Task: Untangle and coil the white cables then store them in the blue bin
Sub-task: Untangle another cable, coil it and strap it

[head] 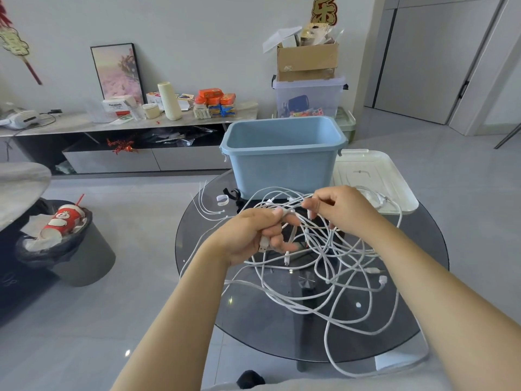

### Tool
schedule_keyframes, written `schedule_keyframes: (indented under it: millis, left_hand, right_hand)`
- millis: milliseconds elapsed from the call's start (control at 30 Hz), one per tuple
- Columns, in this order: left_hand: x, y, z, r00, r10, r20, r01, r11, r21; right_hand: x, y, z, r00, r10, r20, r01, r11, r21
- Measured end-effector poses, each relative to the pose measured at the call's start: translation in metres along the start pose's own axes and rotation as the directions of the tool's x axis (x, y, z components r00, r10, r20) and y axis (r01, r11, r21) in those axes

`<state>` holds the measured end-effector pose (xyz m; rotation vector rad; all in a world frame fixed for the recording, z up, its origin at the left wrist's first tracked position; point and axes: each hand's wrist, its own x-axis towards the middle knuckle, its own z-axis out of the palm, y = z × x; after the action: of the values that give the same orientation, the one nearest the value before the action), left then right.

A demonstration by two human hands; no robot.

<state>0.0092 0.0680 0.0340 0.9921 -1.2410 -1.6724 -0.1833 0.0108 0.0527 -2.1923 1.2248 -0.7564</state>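
Note:
A tangle of white cables (332, 266) spreads over the round dark glass table (423, 249), with loops hanging past its near edge. My left hand (253, 235) grips a bundle of cable strands and a USB plug above the table. Just to its right, my right hand (341, 210) pinches strands of the same tangle, lifted a little. The empty blue bin (284, 167) stands at the table's far side, behind both hands.
A white lid (375, 176) lies right of the bin. White cable ties (208, 210) and a small white clip (222, 199) lie left of the tangle. A grey trash can (81, 249) with a red cup stands on the floor at left. A low cabinet runs along the back wall.

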Motion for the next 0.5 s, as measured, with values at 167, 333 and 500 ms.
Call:
schedule_keyframes:
  millis: [167, 333, 500]
  left_hand:
    - [0.004, 0.006, -0.001, 0.97, 0.178, -0.167, -0.244, 0.741, -0.625]
    - [0.012, 0.01, -0.005, 0.872, 0.221, -0.437, -0.489, 0.435, -0.756]
    - [0.01, 0.017, -0.011, 0.827, 0.143, -0.544, -0.551, 0.4, -0.733]
  right_hand:
    - [0.005, 0.02, 0.022, 0.977, 0.178, 0.121, -0.209, 0.921, 0.328]
    - [0.002, 0.0, 0.044, 0.893, 0.244, 0.378, -0.443, 0.625, 0.643]
    - [-0.004, -0.007, 0.048, 0.76, 0.238, 0.605, -0.642, 0.426, 0.638]
